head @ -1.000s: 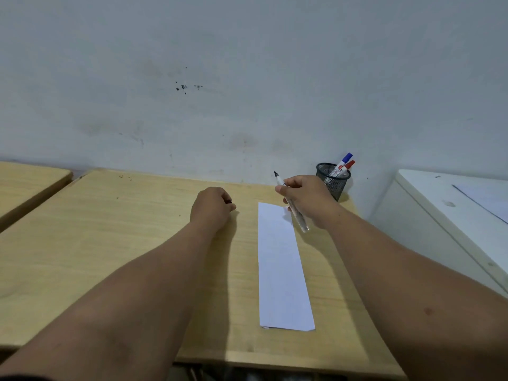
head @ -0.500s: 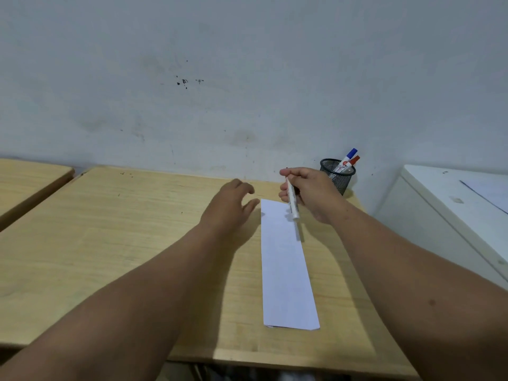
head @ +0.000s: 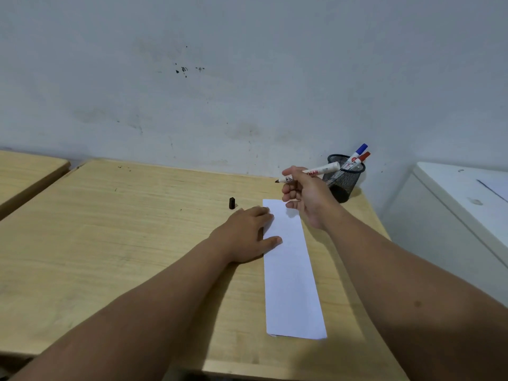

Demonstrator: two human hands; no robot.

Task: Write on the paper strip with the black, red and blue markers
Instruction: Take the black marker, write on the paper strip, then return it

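A long white paper strip (head: 292,273) lies blank on the wooden desk (head: 132,243). My left hand (head: 247,237) rests flat on the desk with its fingers spread over the strip's left edge near the top. My right hand (head: 305,193) hovers above the strip's far end and grips the uncapped black marker (head: 313,171), tip pointing left. The marker's black cap (head: 232,203) stands on the desk just beyond my left hand. The blue marker (head: 358,152) and the red marker (head: 362,158) stick out of a black mesh cup (head: 343,180) at the desk's back right corner.
A grey wall runs close behind the desk. A second wooden desk (head: 24,171) adjoins on the left. A white cabinet (head: 461,204) with a sheet on top stands to the right, past the desk's edge.
My left hand has set the cap down, opened and come to lie flat on the strip's edge. My right hand has turned the marker from upright to nearly level, tip to the left.
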